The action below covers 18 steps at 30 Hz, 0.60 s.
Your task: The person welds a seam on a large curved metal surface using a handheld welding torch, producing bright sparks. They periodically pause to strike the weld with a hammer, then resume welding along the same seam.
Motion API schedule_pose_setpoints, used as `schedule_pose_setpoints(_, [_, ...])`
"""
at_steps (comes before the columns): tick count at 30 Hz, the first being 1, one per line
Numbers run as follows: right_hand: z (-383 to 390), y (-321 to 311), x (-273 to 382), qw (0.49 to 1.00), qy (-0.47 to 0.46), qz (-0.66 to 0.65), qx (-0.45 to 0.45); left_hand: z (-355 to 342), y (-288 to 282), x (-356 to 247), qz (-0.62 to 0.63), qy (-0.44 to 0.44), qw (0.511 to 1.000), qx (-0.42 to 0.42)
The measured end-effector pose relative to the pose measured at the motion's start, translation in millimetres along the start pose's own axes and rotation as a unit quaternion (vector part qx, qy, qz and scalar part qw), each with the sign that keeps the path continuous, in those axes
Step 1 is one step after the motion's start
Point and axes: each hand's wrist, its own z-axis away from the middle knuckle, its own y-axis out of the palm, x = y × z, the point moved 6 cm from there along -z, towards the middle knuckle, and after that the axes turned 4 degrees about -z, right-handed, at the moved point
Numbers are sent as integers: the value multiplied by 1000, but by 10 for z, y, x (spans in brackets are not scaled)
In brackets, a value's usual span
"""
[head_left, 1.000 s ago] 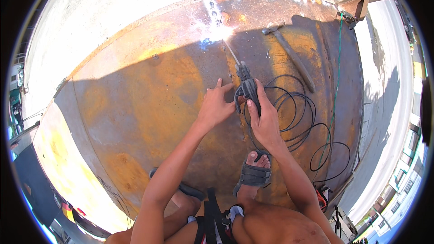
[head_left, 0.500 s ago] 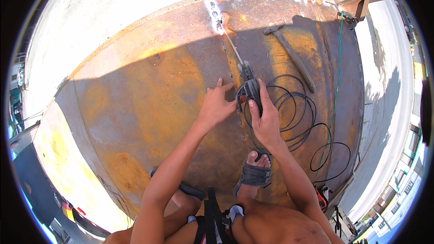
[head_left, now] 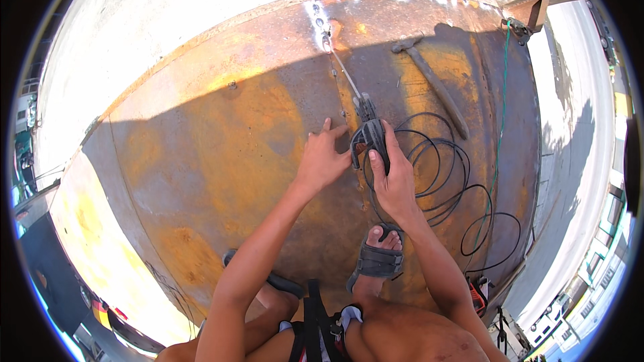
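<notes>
A curved rusty steel plate [head_left: 215, 154] fills the middle, crossed by a seam with bright weld spots [head_left: 318, 19]. My right hand [head_left: 394, 177] grips a black electrode holder [head_left: 370, 131]. Its thin rod [head_left: 347, 72] reaches up-left to the seam, its tip at the lower weld spots. My left hand [head_left: 324, 155] lies open left of the holder, fingers apart on or close over the plate; its thumb is at the holder's lower side, and I cannot tell whether it touches. A long-handled hammer [head_left: 436, 80] lies to the right of the rod.
Loops of black cable [head_left: 459, 198] and a green line [head_left: 503, 114] lie at the right. A steel bracket [head_left: 537, 10] is at the top right corner. My sandalled foot [head_left: 376, 261] stands below my hands. A red-and-black object [head_left: 477, 295] is at the lower right.
The bright white-blue glow at the rod's tip, seen a second ago, is gone. My hands and the holder have stayed nearly in place, shifting very slightly downward in the picture.
</notes>
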Motion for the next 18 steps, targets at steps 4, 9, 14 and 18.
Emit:
schedule_pose_setpoints(4, [-9,10,-13,1000,17,-6,14,13,-12,-14,4,5,1000,-5])
schedule_pose_setpoints(9, [-12,18,1,1000,9,-3,13,-4,3,16,5,5,1000,-1])
schedule_pose_setpoints(14, [-10,18,-14,1000,2,-2,10,4,7,12,2,14,1000,-12])
schedule_pose_setpoints(18, [-11,20,-6,1000,-1,-3,10,13,-4,5,5,15,1000,-14])
